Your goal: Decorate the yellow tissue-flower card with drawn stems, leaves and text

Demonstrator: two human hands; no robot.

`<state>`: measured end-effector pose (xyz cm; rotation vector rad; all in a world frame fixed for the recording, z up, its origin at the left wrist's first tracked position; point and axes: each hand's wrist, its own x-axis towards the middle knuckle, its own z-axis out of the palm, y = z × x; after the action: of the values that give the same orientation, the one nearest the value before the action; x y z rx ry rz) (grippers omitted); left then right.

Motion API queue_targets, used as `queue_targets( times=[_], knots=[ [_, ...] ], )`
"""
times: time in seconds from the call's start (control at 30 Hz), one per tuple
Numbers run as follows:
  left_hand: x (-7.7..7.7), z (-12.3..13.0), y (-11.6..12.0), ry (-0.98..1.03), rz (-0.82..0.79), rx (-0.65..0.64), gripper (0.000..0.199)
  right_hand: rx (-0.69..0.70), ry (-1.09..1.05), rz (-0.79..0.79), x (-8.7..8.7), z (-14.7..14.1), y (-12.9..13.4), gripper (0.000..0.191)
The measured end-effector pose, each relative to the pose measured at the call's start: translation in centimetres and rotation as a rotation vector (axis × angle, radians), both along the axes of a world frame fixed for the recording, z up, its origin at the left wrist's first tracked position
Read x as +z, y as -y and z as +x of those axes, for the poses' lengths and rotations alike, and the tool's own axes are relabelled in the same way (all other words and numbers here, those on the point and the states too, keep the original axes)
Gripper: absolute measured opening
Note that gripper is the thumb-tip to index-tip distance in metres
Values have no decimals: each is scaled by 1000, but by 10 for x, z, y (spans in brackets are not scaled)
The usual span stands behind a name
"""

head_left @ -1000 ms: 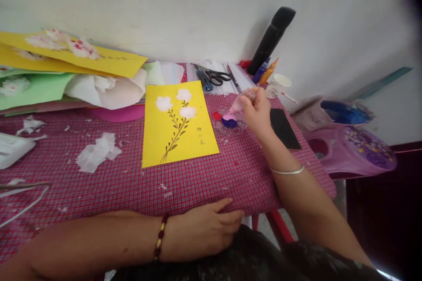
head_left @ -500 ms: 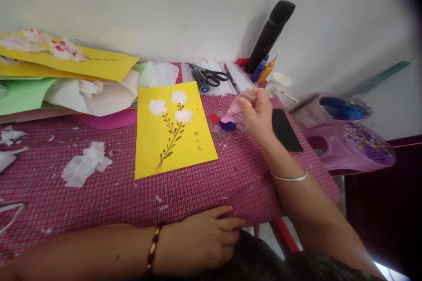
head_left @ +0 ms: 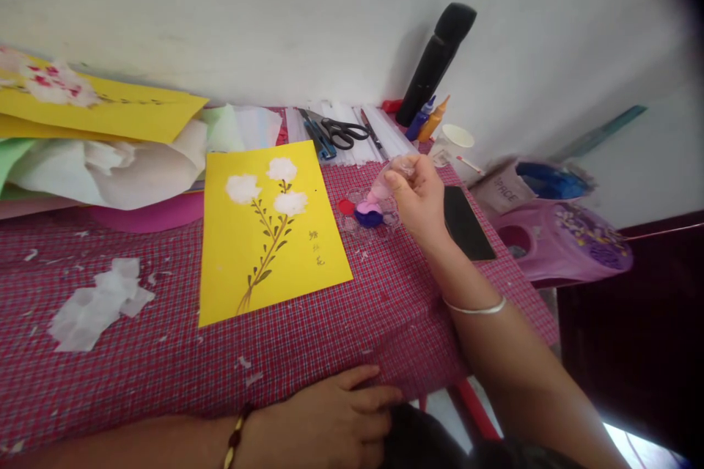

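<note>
My right hand [head_left: 419, 199] is closed round a small clear bottle [head_left: 385, 182] of pink paint, its tip tilted down over a clear palette [head_left: 390, 221]. Pink, dark blue and red paint lie in the palette. To the left, a yellow sheet [head_left: 297, 260] shows three white fluffy flowers on drawn brown stems with leaves, and small written characters. My left hand [head_left: 324, 418] rests at the near edge of the table, empty, fingers apart.
Scissors [head_left: 345, 133], a cutter [head_left: 319, 139] and a pen lie behind the yellow sheet. Paint bottles [head_left: 433, 119], a paper cup [head_left: 457, 136] and a black slab [head_left: 468, 223] are at right. White paper pieces [head_left: 102, 305] lie left on the checked cloth [head_left: 165, 374].
The view has shifted slightly, so most things appear further left. My right hand still tips the bottle over the palette, and my left hand stays at the table edge.
</note>
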<state>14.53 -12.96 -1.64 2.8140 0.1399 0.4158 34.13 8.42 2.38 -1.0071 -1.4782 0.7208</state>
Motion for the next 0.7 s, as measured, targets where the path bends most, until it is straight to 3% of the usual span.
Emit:
queue_targets(
  times=[0.17,0.37,0.5,0.7],
  knots=[
    [-4,-1,2,3,25,14,15,-94,-63,37,5,2,3,36],
    [6,-1,2,-23,-7,19,13,-84,-11,58,-5,8,-1,35],
    [14,-1,-1,-40,-23,8,14,-177,52,89,-9,9,0,34],
    [16,-1,-1,-52,-35,17,12,-263,-56,36,-11,9,-4,31]
  ],
)
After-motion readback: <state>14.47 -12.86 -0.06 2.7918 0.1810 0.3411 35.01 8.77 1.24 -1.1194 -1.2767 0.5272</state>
